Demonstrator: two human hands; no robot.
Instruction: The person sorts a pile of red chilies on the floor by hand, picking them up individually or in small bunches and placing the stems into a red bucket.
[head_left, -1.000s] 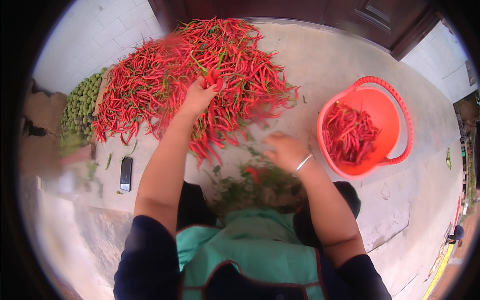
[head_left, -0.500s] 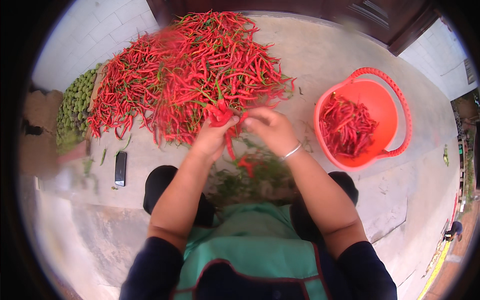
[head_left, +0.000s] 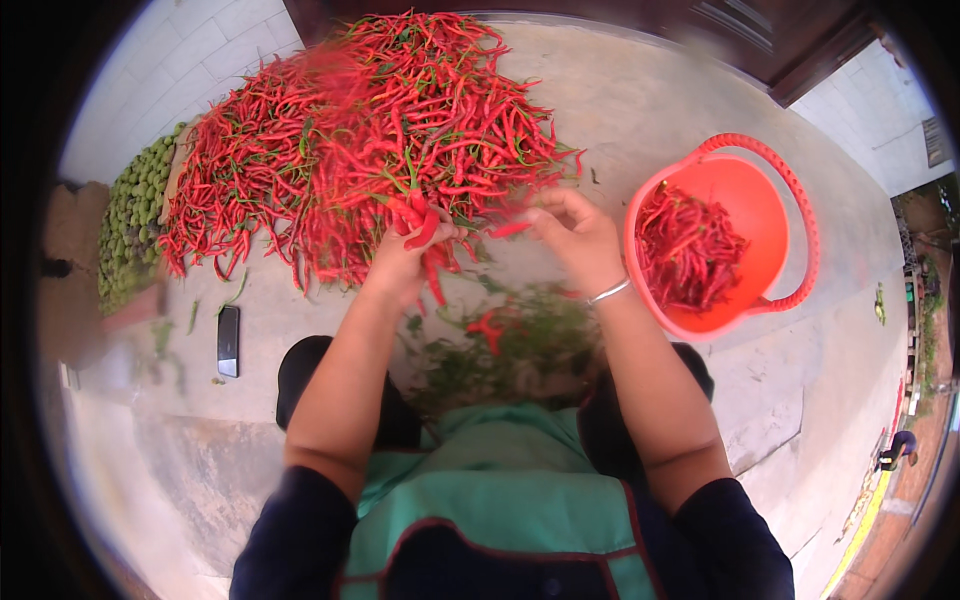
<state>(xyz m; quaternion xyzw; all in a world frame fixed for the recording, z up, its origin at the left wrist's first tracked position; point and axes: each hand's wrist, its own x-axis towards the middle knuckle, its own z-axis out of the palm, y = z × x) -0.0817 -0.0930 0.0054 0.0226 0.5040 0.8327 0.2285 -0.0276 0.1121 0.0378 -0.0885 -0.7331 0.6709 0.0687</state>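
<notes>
A small bunch of red chili peppers [head_left: 420, 226] with green stems is gripped in my left hand [head_left: 400, 265], in front of the big pile of red chili peppers [head_left: 390, 140]. To its right, my right hand [head_left: 582, 245] pinches a single red chili pepper [head_left: 511, 229] between thumb and fingers, slightly blurred. The two hands are apart. Beyond my right hand stands an orange-red bucket [head_left: 775, 220] with a raised handle, partly filled with red chili peppers [head_left: 690, 250]. Green stems and leaves [head_left: 500, 360] lie between my knees, with a red chili pepper [head_left: 490, 330] on top.
A black phone [head_left: 229, 342] lies on the concrete floor [head_left: 600, 100] left of my knee. Several round green fruits [head_left: 138, 215] are heaped at the far left. A dark door [head_left: 690, 30] closes off the back. Another person [head_left: 899, 450] is far off at right.
My hands have moved apart. The right one has shifted right with a chili pepper in it; the left one has drawn a little left, still holding its bunch. The view has shifted slightly.
</notes>
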